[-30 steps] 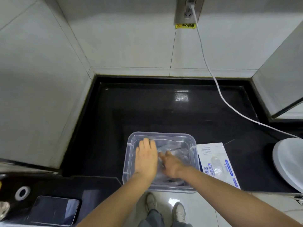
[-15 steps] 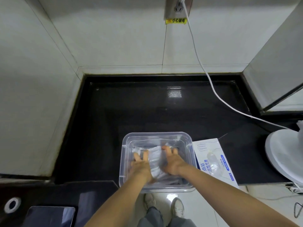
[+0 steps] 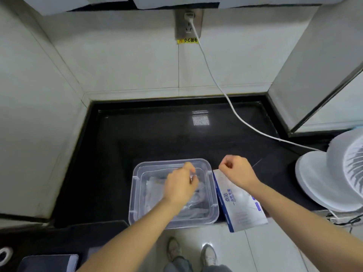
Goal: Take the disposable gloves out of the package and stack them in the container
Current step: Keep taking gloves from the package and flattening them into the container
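Note:
A clear plastic container (image 3: 135, 193) stands at the front edge of the black counter (image 3: 157, 134), with crumpled transparent gloves (image 3: 155, 185) lying inside. My left hand (image 3: 179, 186) hovers over the container with curled fingers, pinching a bit of clear glove film at its fingertips. The white and blue glove package (image 3: 239, 211) lies flat just right of the container and juts over the counter edge. My right hand (image 3: 237, 169) is above the package's far end, fingers curled and thumb against forefinger. Nothing shows between them.
A white fan (image 3: 330, 177) stands at the right, and its white cable (image 3: 231, 107) crosses the counter up to the wall outlet (image 3: 189, 22). A dark phone (image 3: 49, 263) lies at the lower left. Tiled walls close in the left, back and right.
Both hands were pressing flat on the gloves in the container. The right hand has moved out to the package's far end and curled; the left has lifted and curled over the gloves.

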The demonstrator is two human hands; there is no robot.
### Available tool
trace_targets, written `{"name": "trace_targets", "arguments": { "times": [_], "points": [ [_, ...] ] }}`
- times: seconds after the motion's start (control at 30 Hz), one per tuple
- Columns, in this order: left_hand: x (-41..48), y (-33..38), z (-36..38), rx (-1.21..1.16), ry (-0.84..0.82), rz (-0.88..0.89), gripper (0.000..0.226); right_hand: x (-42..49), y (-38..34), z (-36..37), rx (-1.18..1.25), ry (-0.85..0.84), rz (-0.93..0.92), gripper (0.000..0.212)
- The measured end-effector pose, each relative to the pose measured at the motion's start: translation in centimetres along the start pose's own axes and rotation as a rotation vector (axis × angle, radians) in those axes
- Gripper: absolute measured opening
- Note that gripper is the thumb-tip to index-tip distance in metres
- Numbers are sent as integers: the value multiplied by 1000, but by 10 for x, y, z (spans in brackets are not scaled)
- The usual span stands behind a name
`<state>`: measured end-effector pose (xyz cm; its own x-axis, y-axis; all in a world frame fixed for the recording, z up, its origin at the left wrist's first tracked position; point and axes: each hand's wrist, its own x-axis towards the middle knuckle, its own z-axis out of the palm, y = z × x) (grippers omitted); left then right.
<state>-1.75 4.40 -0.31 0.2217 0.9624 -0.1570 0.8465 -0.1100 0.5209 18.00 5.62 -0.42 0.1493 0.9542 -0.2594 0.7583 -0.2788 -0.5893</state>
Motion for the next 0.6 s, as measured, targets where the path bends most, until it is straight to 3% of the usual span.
{"name": "trace_targets", "arguments": {
  "times": [0.1, 0.2, 0.33, 0.5, 0.6],
  "points": [
    [2, 41, 16, -120, -122, 110, 15, -15, 43, 3, -252, -73, 143, 11],
    [5, 68, 41, -81, -239, 158, 24, -26, 73, 15, -390, -184, 81, 23],
    [6, 88, 62, 71, -341, 161, 31, -32, 71, 17, -412, -138, 41, 10],
    [5, 100, 71, 355, -363, 155, 35, -27, 71, 15, -196, -158, 118, 36],
    [6, 104, 80, 483, -389, 159, 33, -29, 76, 12, -96, -292, 162, 36]
  ]
}}
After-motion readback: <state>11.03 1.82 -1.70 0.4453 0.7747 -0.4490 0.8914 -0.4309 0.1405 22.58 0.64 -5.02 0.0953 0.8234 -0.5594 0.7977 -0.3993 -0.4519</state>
